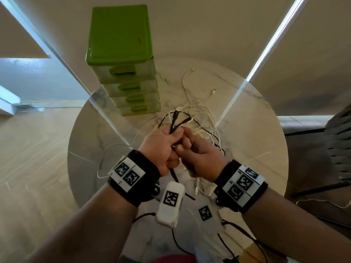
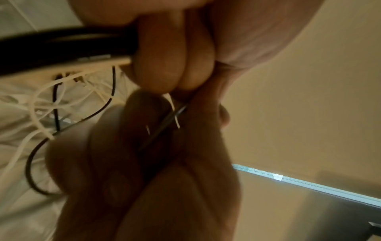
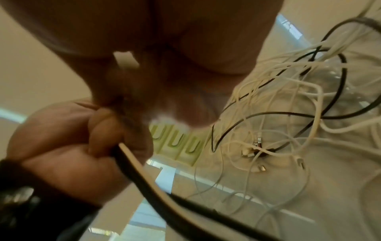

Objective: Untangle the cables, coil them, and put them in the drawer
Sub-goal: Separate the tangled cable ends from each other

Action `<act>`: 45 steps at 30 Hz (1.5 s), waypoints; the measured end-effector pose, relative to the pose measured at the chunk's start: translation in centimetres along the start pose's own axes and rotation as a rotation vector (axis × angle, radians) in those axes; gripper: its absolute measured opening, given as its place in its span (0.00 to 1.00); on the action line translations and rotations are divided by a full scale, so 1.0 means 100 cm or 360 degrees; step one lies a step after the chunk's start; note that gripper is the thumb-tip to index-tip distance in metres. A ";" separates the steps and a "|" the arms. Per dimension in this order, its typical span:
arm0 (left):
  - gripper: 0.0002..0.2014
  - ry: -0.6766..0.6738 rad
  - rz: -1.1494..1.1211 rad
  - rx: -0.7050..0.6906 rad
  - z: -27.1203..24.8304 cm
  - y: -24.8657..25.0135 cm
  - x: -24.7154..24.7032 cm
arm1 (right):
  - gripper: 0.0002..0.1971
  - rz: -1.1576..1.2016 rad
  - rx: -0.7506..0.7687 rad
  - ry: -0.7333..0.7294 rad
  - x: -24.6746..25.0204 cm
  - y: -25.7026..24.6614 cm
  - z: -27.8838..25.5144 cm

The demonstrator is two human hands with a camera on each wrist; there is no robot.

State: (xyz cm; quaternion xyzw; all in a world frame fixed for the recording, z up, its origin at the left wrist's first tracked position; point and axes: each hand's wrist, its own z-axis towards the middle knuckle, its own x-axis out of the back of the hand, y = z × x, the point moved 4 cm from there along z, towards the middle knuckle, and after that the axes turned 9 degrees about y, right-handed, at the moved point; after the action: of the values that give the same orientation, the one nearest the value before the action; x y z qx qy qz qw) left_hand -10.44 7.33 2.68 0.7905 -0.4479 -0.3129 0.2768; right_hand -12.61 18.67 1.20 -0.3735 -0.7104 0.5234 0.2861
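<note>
A tangle of white and black cables point(image 1: 201, 118) lies on the round marble table point(image 1: 256, 130). My left hand point(image 1: 171, 141) grips a black cable point(image 1: 175, 117) in its fist, and two black plug ends stick up out of it. My right hand point(image 1: 187, 147) meets it from the right and pinches the same black cable point(image 2: 62, 45) together with a white strand. In the right wrist view the black cable point(image 3: 144, 187) and a white one run down out of the left fist point(image 3: 62, 154). The green drawer unit point(image 1: 123, 63) stands behind, all drawers closed.
Loose white cable ends point(image 1: 213, 91) trail toward the table's far side. White tagged blocks point(image 1: 171, 202) hang under my wrists over the near table edge. A dark chair point(image 1: 338, 145) stands at the right, and wooden floor point(image 1: 34, 149) lies to the left.
</note>
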 end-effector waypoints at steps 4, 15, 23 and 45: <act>0.11 0.0176 -0.0224 -0.0107 0.012 0.016 0.021 | 0.17 -0.0720 0.0135 0.0078 0.013 0.014 -0.010; 0.13 0.0216 -0.0040 -0.0070 0.016 0.004 0.023 | 0.05 -0.0973 -0.0202 -0.0180 0.015 0.022 -0.012; 0.14 0.0140 -0.0015 -0.0261 0.014 0.013 0.017 | 0.08 -0.0280 0.0051 0.0400 -0.005 -0.004 0.011; 0.18 0.0423 -0.0402 -0.0316 0.020 0.010 0.020 | 0.08 -0.0166 -0.0293 0.0952 0.012 0.007 0.016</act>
State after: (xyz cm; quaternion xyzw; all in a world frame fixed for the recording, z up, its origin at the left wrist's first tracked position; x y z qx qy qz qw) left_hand -11.61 4.83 1.60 0.8435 -0.2718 -0.2806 0.3686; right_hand -14.44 18.95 0.13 -0.4983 -0.6573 0.3084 0.4739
